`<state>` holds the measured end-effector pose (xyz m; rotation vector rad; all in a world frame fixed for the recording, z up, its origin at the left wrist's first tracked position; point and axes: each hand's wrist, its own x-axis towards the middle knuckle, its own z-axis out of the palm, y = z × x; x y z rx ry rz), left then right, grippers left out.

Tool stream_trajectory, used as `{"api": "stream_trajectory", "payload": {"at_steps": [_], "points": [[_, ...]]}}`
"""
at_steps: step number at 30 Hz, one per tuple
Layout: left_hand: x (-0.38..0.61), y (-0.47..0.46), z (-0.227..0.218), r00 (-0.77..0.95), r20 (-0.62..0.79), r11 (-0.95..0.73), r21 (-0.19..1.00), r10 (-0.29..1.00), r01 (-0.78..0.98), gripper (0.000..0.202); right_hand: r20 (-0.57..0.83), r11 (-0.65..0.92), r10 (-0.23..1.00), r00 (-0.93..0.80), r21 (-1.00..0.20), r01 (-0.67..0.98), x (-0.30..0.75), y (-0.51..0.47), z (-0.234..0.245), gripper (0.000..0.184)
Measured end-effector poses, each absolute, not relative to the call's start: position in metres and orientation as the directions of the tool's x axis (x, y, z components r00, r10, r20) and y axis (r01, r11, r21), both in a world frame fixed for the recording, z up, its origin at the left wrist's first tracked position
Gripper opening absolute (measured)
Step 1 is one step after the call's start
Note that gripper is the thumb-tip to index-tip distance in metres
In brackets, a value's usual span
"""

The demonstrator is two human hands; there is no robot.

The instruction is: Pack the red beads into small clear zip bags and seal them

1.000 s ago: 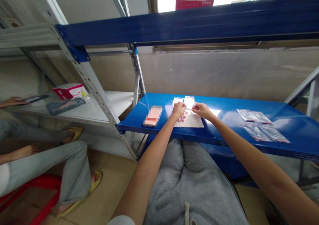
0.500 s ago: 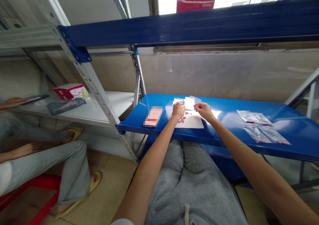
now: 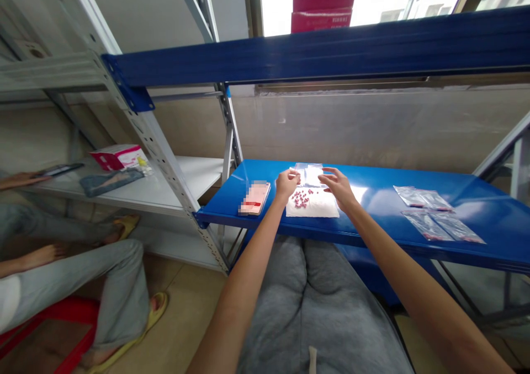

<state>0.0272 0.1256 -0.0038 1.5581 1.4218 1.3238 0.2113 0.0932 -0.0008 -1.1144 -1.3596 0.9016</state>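
My left hand is closed in a pinch beside the clear plastic bags. What its fingertips hold, if anything, is too small to make out. On the other side of the bags is my right hand, with its fingers apart and nothing seen between them. Small dark-red pieces lie scattered on a white cloth or paper sheet, just in front of the bags. All of this rests on the blue shelf.
Several filled clear bags lie to the right. A phone-like pink object, partly pixelated, lies to the left. A blue beam crosses above. Another person's hand holds a phone by a pink-and-white box on the white shelf.
The clear bag raised at my right hand now lies flat. My right fingers have spread, and my left hand has shifted left, uncovering more red pieces. The view has tilted slightly up.
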Motion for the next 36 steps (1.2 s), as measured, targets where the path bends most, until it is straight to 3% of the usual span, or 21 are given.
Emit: {"api": "stream_trajectory", "payload": {"at_steps": [3, 9, 15, 21, 26, 29, 32, 36], "points": [[0.013, 0.140, 0.007, -0.065, 0.212, -0.183, 0.936, 0.975, 0.299, 0.015, 0.342, 0.329, 0.939, 0.019, -0.916, 0.231, 0.209, 0.106, 0.001, 0.055], [0.016, 0.164, 0.019, -0.102, 0.184, -0.152, 0.954, 0.978, 0.259, 0.034, 0.298, 0.255, 0.953, 0.044, -0.876, 0.408, 0.180, 0.140, -0.001, 0.016], [0.018, 0.173, 0.003, -0.208, 0.222, -0.142, 0.929, 0.953, 0.342, 0.059, 0.314, 0.206, 0.947, 0.075, -0.767, 0.608, 0.159, 0.163, -0.009, 0.014], [0.019, 0.179, -0.006, -0.224, 0.294, -0.155, 0.860, 0.929, 0.485, 0.032, 0.349, 0.239, 0.937, 0.014, -0.671, 0.702, 0.155, 0.168, -0.014, 0.014], [0.022, 0.178, -0.007, -0.206, 0.338, -0.176, 0.815, 0.918, 0.553, 0.023, 0.398, 0.279, 0.915, -0.065, -0.507, 0.815, 0.157, 0.159, -0.012, 0.024], [0.021, 0.174, -0.007, -0.191, 0.362, -0.196, 0.797, 0.913, 0.572, 0.022, 0.435, 0.307, 0.898, -0.072, -0.499, 0.810, 0.162, 0.149, -0.004, 0.026], [0.020, 0.163, -0.003, -0.181, 0.401, -0.232, 0.782, 0.898, 0.578, 0.026, 0.498, 0.310, 0.867, 0.011, -0.558, 0.770, 0.183, 0.126, 0.004, 0.027], [0.031, 0.139, 0.006, -0.164, 0.474, -0.307, 0.760, 0.865, 0.573, 0.026, 0.543, 0.158, 0.804, 0.243, -0.588, 0.793, 0.244, 0.071, -0.002, 0.033]]}}
